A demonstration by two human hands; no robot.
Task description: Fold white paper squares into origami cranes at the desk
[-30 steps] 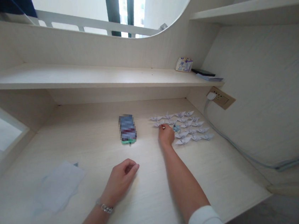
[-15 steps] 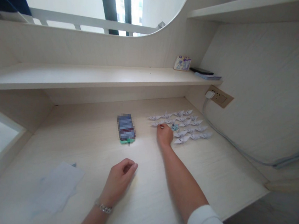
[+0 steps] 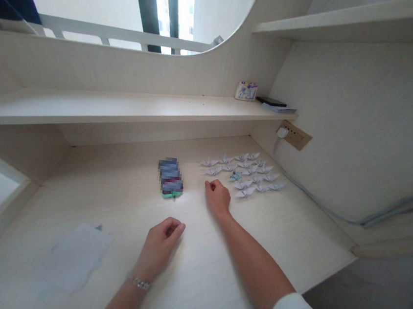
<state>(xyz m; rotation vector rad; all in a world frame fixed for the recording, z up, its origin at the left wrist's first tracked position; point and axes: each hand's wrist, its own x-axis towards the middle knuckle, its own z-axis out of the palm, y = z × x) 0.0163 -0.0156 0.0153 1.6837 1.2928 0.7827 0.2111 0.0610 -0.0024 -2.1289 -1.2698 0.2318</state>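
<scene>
My right hand [image 3: 217, 198] rests on the pale wooden desk [image 3: 293, 237] with fingers curled in, nothing visible in them, just short of a cluster of several small white folded paper cranes [image 3: 243, 170]. One light blue crane [image 3: 234, 176] lies among them, closest to that hand. My left hand [image 3: 160, 244] lies on the desk nearer to me, fingers loosely curled, a bracelet at the wrist, and it holds nothing I can see. A phone in a green case [image 3: 170, 177] lies between and beyond the hands.
A thin sheet of paper [image 3: 75, 256] lies at the desk's near left. A shelf [image 3: 123, 104] runs along the back, with a small packet [image 3: 245, 91] and flat dark items at its right end. A wall socket [image 3: 292, 134] feeds a cable [image 3: 333, 212] along the right wall.
My right hand has drawn back toward me from the row of cranes, where its fingers were touching one. The left hand has stayed put.
</scene>
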